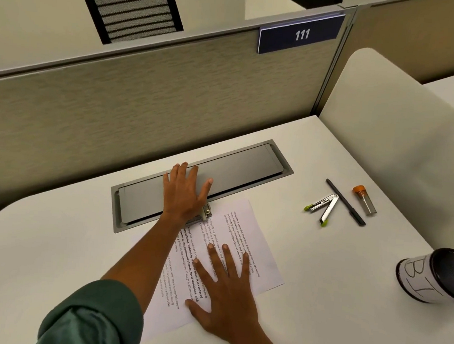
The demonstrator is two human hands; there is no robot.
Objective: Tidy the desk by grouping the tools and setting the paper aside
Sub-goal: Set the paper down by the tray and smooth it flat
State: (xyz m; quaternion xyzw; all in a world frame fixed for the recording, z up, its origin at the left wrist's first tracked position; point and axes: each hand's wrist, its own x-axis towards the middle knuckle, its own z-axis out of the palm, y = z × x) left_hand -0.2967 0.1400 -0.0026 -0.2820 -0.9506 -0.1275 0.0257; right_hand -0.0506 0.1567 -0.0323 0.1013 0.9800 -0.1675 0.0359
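White cubicle desk surface (pixel 54 240), backed by a beige fabric-textured partition (pixel 145 99) bearing a dark blue plate numbered 111 (pixel 300 34). Right hand (pixel 228 292) lies flat, fingers straight and spread, pressing the white printed paper sheets (pixel 243 226) onto the desk. Left hand (pixel 185 193), fingers extended, presses down on a small metal stapler (pixel 206 212) at the sheets' top corner; it partly overlaps the grey rectangular recessed cable-tray lid (pixel 234 167). Well apart to the right lie an opened silver stapler with green tips (pixel 323 205), a slim dark pen (pixel 346 203) and a clear tube with orange cap (pixel 365 199), contents unclear. A dark-rimmed cup wrapped in lettered white paper (pixel 433 277) lies tipped at the right edge.
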